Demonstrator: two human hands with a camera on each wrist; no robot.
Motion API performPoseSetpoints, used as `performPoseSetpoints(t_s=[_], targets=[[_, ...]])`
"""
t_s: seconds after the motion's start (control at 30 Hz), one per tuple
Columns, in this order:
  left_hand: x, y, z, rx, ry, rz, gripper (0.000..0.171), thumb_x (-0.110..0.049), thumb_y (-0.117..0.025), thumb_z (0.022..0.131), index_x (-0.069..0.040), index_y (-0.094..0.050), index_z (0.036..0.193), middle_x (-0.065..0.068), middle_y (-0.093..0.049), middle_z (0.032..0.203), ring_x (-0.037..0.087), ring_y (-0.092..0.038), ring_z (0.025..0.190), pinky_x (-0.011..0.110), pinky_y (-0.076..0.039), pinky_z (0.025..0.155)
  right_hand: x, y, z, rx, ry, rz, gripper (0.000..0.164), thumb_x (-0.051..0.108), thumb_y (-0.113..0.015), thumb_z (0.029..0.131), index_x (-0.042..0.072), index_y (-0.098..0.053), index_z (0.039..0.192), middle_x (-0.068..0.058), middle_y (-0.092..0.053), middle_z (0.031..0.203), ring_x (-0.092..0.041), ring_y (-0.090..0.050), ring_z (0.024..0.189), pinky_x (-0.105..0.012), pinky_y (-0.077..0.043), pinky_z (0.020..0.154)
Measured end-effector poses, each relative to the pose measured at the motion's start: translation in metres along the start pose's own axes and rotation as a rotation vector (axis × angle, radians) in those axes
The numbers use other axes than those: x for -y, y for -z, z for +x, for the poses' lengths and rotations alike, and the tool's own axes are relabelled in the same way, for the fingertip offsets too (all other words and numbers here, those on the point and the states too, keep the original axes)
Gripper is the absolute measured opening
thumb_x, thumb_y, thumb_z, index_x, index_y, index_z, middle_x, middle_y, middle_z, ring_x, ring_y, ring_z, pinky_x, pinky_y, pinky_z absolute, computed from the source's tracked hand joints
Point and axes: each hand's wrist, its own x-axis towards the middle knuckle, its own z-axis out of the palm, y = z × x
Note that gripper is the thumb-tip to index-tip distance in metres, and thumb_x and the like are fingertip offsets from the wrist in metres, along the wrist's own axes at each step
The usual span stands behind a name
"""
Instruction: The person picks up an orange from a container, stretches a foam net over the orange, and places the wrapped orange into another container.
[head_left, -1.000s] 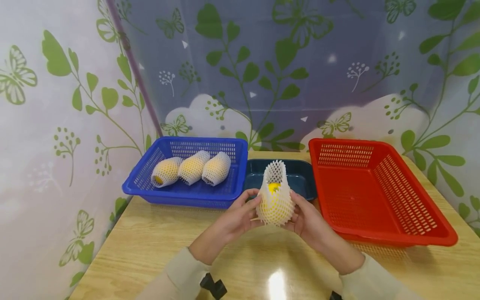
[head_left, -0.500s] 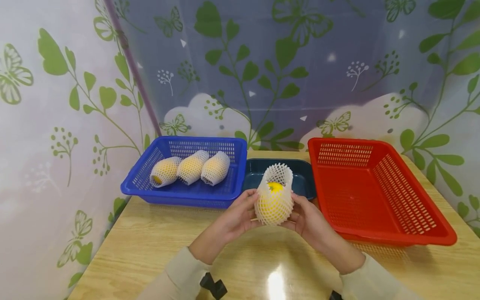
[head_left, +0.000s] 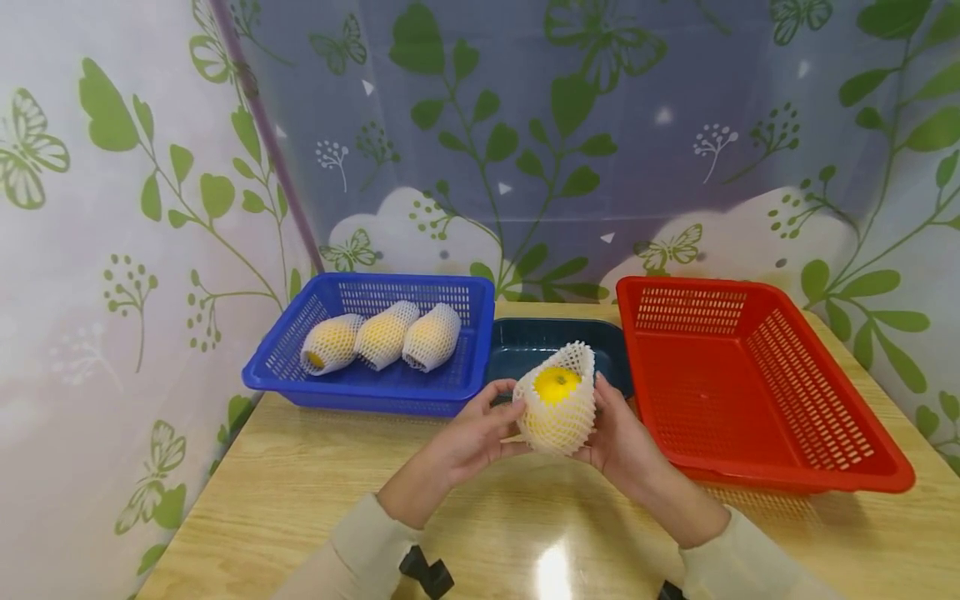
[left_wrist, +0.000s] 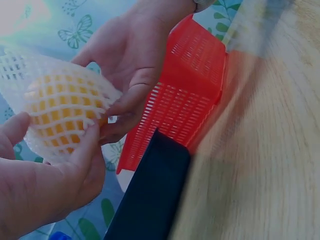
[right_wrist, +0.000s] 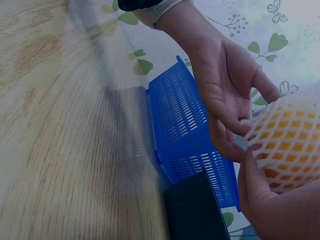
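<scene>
A round yellow fruit (head_left: 557, 385), its stem end showing, sits inside a white foam net sleeve (head_left: 555, 429) above the table. My left hand (head_left: 472, 433) grips it from the left, thumb on the net, and my right hand (head_left: 618, 437) holds the other side. In the left wrist view, fingers of both hands meet under the netted fruit (left_wrist: 62, 112). The right wrist view shows the netting (right_wrist: 290, 142) stretched over the fruit between the two hands. Three more netted fruits (head_left: 382, 335) lie side by side in the blue basket (head_left: 360, 392) at the left.
Behind the hands stands a dark green tray (head_left: 517, 342), between the blue basket and a red basket (head_left: 712, 375) on the right. All stand on a wooden table (head_left: 315, 483). A patterned cloth (head_left: 487, 208) hangs along the back and sides.
The netted fruit has been turned and tilted in my hands, so more of its bare top faces up. The net's raised flap has shifted right. Baskets and tray have stayed put.
</scene>
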Motion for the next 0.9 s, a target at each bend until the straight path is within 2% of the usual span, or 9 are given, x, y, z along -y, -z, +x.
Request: performPoseSetpoints(t_s=[0.17,0.33,0.5,0.67,0.9], targets=[[0.0014,0.0016,0.0001,0.021,0.004,-0.014,0.032,-0.009,-0.050,0.101,-0.012,-0.035,0.128,0.006,-0.057,0.114,0.021,-0.060,0.101,0.046,-0.048,0.097,0.0010,0.0023,0.0014,-0.005,-0.001,0.020,0.064,0.057,-0.030,0.101,0.015,-0.021,0.150,-0.005,-0.044,0.133,-0.022,-0.052,0.113,-0.035,-0.051,0.093],[0.0020,0.0017,0.0009,0.003,-0.003,-0.037,0.022,-0.013,-0.047,0.101,-0.015,-0.039,0.122,0.006,-0.053,0.118,0.021,-0.059,0.100,0.042,-0.051,0.093,-0.0003,0.0024,0.0031,0.011,0.007,0.006,0.061,0.054,-0.031,0.103,0.014,-0.023,0.149,-0.004,-0.046,0.129,-0.021,-0.053,0.109,-0.032,-0.052,0.090],[0.0018,0.0018,0.0001,-0.027,0.002,-0.026,0.019,-0.029,-0.043,0.104,-0.017,-0.042,0.118,0.007,-0.051,0.121,0.022,-0.056,0.103,0.038,-0.052,0.087,-0.0024,0.0013,0.0037,-0.010,0.007,-0.036,0.064,0.050,-0.034,0.103,0.007,-0.026,0.150,-0.001,-0.053,0.121,-0.018,-0.057,0.103,-0.030,-0.053,0.088],[0.0012,0.0034,-0.0001,-0.054,0.008,-0.021,0.024,-0.032,-0.044,0.104,-0.016,-0.042,0.122,0.007,-0.053,0.116,0.021,-0.057,0.098,0.033,-0.053,0.082,-0.0038,0.0016,0.0028,-0.020,0.020,-0.085,0.063,0.041,-0.037,0.105,-0.002,-0.027,0.149,0.003,-0.060,0.114,-0.013,-0.061,0.100,-0.028,-0.053,0.087],[0.0005,0.0047,0.0010,-0.046,0.006,-0.029,0.017,-0.029,-0.042,0.105,-0.017,-0.041,0.117,0.006,-0.052,0.115,0.020,-0.057,0.097,0.032,-0.054,0.079,-0.0025,0.0006,0.0055,-0.019,-0.006,-0.037,0.064,0.046,-0.033,0.105,0.001,-0.026,0.148,-0.005,-0.054,0.122,-0.019,-0.059,0.103,-0.032,-0.053,0.090]])
